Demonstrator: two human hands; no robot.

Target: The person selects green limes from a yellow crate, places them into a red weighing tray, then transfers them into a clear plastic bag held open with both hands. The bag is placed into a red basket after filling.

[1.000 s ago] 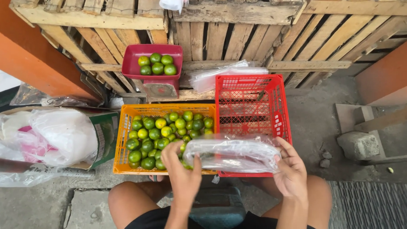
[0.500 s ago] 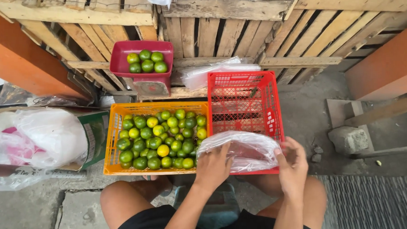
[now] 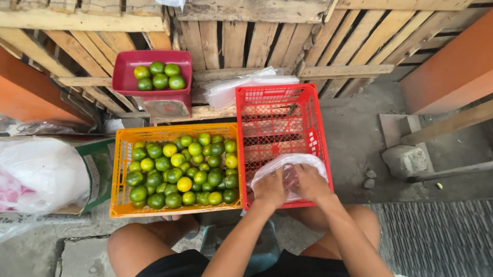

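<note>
Reaching forward side by side, the left hand [image 3: 270, 189] and right hand [image 3: 310, 181] each have their grip closed on a clear plastic bag [image 3: 289, 166], pressing it into the near end of the red crate [image 3: 277, 120]. A second ago the bag was stretched wide above both crates; now it is bunched. At nine o'clock sits the orange crate [image 3: 119, 178] of limes [image 3: 182, 172]; at eleven o'clock, a red tray [image 3: 151, 58].
</note>
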